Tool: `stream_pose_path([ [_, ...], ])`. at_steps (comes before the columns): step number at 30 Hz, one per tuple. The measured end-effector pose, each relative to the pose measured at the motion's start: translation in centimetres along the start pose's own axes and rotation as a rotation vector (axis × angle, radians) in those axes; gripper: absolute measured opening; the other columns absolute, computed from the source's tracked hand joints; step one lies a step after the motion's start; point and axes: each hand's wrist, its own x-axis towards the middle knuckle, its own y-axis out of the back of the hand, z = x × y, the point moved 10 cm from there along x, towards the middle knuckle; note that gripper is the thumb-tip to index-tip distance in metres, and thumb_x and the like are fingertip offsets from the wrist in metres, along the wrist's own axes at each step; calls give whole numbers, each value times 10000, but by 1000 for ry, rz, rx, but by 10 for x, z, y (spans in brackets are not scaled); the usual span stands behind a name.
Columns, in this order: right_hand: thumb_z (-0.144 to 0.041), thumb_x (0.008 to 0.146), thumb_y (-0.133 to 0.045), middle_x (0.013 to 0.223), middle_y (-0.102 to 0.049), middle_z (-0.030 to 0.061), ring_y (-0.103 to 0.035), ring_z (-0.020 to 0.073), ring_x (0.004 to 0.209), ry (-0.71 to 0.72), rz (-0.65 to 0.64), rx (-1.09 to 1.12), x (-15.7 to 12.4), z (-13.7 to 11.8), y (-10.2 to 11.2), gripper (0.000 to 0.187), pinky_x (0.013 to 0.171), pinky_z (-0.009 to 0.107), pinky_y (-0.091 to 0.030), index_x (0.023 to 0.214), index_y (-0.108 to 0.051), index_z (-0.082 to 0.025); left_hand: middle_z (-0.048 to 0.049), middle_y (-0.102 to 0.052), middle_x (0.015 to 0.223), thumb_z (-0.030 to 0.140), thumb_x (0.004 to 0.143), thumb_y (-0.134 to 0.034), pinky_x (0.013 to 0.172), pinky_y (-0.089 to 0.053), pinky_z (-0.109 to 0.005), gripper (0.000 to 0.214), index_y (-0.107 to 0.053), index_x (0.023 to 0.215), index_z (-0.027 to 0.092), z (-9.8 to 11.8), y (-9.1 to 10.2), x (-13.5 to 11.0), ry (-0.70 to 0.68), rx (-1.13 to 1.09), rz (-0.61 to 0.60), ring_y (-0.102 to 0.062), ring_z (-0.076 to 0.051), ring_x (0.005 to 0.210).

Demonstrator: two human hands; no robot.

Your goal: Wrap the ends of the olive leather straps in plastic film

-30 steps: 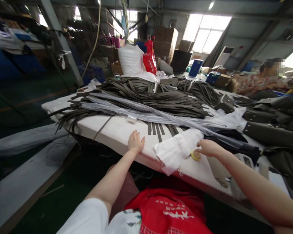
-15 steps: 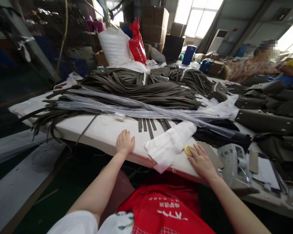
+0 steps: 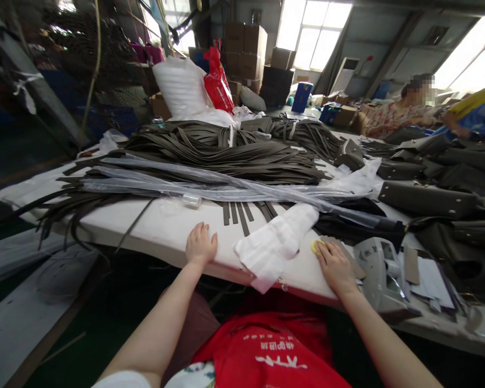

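Note:
My left hand [image 3: 202, 243] rests on the front edge of the white-covered table [image 3: 161, 226], its fingers stretched out and nothing in them. At the right, the fingers and thumb of my right hand [image 3: 338, 267] close on a small yellow ring [image 3: 317, 247], which looks like a roll of tape and is partly covered by them. Between my hands lies a crumpled white cloth [image 3: 277, 240], hanging a little over the edge. Several dark strap ends [image 3: 236, 214] stick out toward me beyond it. Beside my right hand are grey-brown card pieces [image 3: 353, 261] and a grey tape dispenser [image 3: 378, 269].
A large heap of dark straps [image 3: 210, 153] spans the table, with long clear plastic sleeves [image 3: 210, 188] across its front. Dark bags [image 3: 428, 199] pile up at the right. A red bag [image 3: 219, 86] stands behind. A co-worker [image 3: 400, 116] sits at the far right.
The view has shifted slightly, so the scene sits further left. My right fingers have drawn in over the yellow ring and cover more of it. My left hand stays at the table edge.

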Motion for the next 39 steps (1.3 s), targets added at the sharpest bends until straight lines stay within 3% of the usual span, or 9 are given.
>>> stream_pose_path([
  [3, -277, 943, -469, 1302, -589, 222, -487, 354, 1269, -33, 104, 37, 4, -10, 20, 385, 1032, 522, -448, 1248, -612, -89, -229, -574, 1314, 355, 877, -471, 1070, -403, -459, 478, -614, 1205, 38, 0, 0, 0, -7, 2, 2, -522, -349, 1237],
  [9, -305, 905, -565, 1325, -590, 138, -549, 281, 1203, 263, -98, 398, -14, -133, 15, 433, 1029, 449, -484, 1320, -567, -181, -231, -578, 1312, 352, 881, -477, 1071, -405, -459, 480, -615, 1210, 31, 0, -2, -1, -20, 12, 8, -520, -349, 1243],
  [12, -248, 882, -596, 1340, -584, 129, -536, 300, 1215, 282, -109, 444, -26, -163, 11, 435, 1025, 475, -479, 1314, -578, -203, -224, -577, 1319, 346, 884, -478, 1073, -405, -458, 474, -613, 1217, 38, -1, -2, -2, -12, 13, 0, -517, -347, 1251],
  [17, -156, 908, -537, 1016, -691, 83, -625, 234, 981, 209, -36, 618, -31, -152, 17, 173, 889, 385, -525, 979, -684, -213, -211, -581, 1320, 319, 892, -466, 1074, -408, -450, 453, -617, 1219, 44, 1, 0, -4, -10, 8, -7, -523, -338, 1246],
  [21, -245, 934, -540, 896, -691, 58, -639, 215, 870, 106, -82, 728, -26, -134, 18, 152, 803, 349, -517, 843, -660, -219, -216, -580, 1320, 324, 894, -463, 1070, -411, -458, 457, -616, 1223, 46, 1, 2, -5, -9, 6, 0, -519, -343, 1251],
  [29, -392, 944, -504, 770, -679, 32, -639, 200, 752, -88, -173, 822, -19, -114, 5, 283, 728, 319, -494, 752, -622, -221, -214, -584, 1317, 328, 884, -473, 1074, -410, -458, 467, -618, 1223, 41, 0, 0, -4, -9, 8, 2, -521, -339, 1251],
  [33, -389, 881, -555, 819, -707, 34, -664, 202, 744, -200, -129, 815, -19, -97, 7, 231, 695, 308, -520, 992, -637, -204, -213, -579, 1326, 335, 888, -460, 1073, -411, -459, 464, -612, 1227, 56, 0, -1, -5, -15, 8, -9, -517, -336, 1262],
  [36, -289, 821, -574, 963, -730, 60, -680, 214, 834, -79, -160, 736, -15, -101, 14, 409, 775, 342, -538, 1217, -597, -190, -214, -575, 1331, 332, 890, -455, 1080, -403, -457, 467, -607, 1232, 54, 0, 0, -5, -11, 3, -15, -512, -339, 1268],
  [39, -199, 829, -520, 1047, -745, 60, -682, 218, 903, 161, -276, 636, -17, -120, 13, 366, 920, 407, -504, 1167, -659, -226, -220, -564, 1342, 324, 886, -455, 1083, -397, -469, 463, -602, 1236, 58, 1, 0, -5, -5, -8, -23, -502, -343, 1279],
])
